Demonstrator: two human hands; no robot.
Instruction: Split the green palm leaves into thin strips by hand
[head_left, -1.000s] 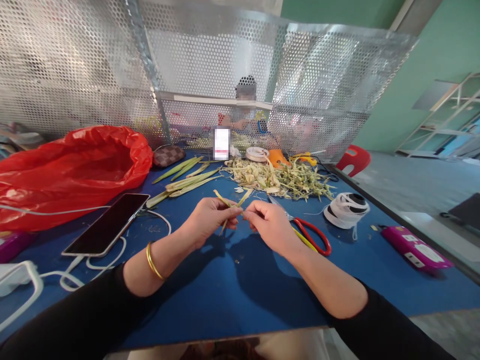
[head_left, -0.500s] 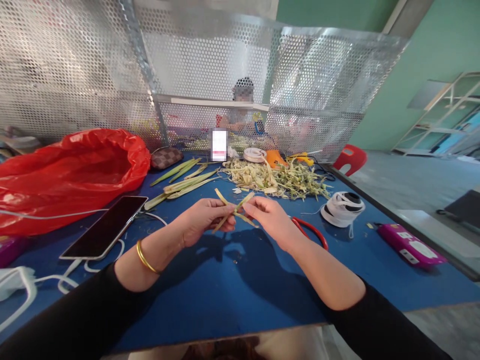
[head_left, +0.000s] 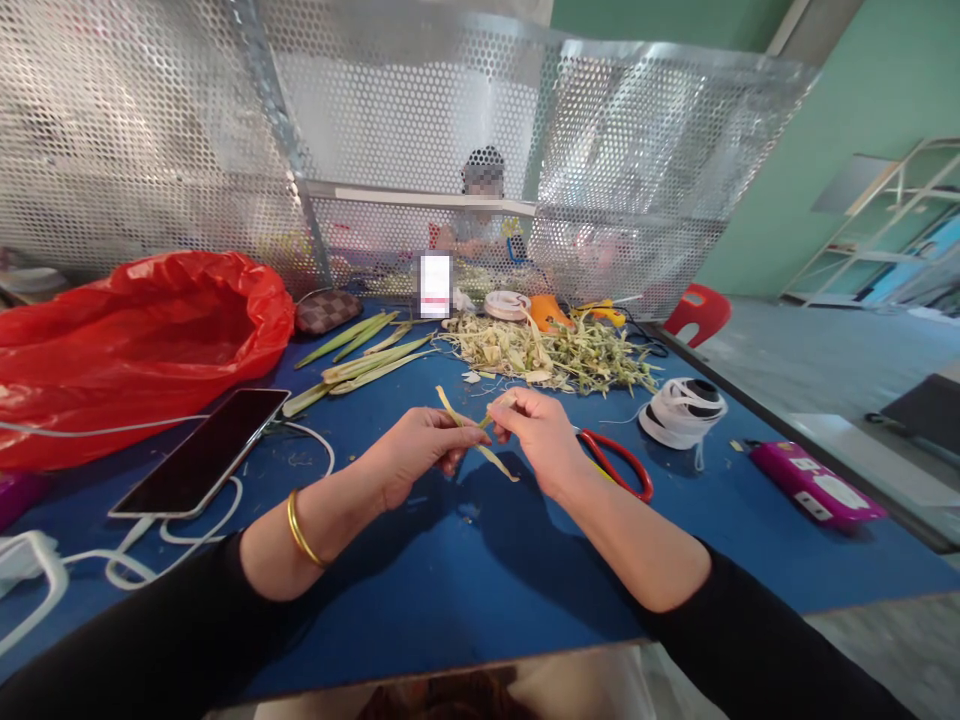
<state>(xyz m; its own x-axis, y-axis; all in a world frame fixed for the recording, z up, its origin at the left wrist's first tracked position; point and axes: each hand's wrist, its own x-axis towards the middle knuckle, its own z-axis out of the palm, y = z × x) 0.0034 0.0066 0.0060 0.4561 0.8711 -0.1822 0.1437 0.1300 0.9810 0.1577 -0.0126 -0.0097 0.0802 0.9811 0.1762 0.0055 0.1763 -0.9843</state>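
Note:
Between my hands is a pale yellow-green leaf strip [head_left: 496, 463], crossed with another strip near my fingertips. My left hand [head_left: 439, 440] pinches the strips at their crossing, thumb on top. With thumb and forefinger, my right hand [head_left: 529, 420] grips the end of the short crossing strip. Beyond them lie long green leaf strips [head_left: 379, 370] on the left and a heap of small woven leaf pieces and scraps [head_left: 551, 355] on the right. Scissors with red handles [head_left: 622, 465] rest beside my right wrist.
On the blue table [head_left: 450, 620] are a red plastic bag [head_left: 150, 350], a phone [head_left: 202, 450] with white cables, a white ribbon roll [head_left: 682, 412] and a purple packet [head_left: 814, 485]. A perforated metal screen [head_left: 420, 120] stands behind, with a person beyond it.
Both hands have shifted slightly down with the strips. The crossed strips have turned a little, and the lower left end no longer shows below my left hand. More of the scissors shows.

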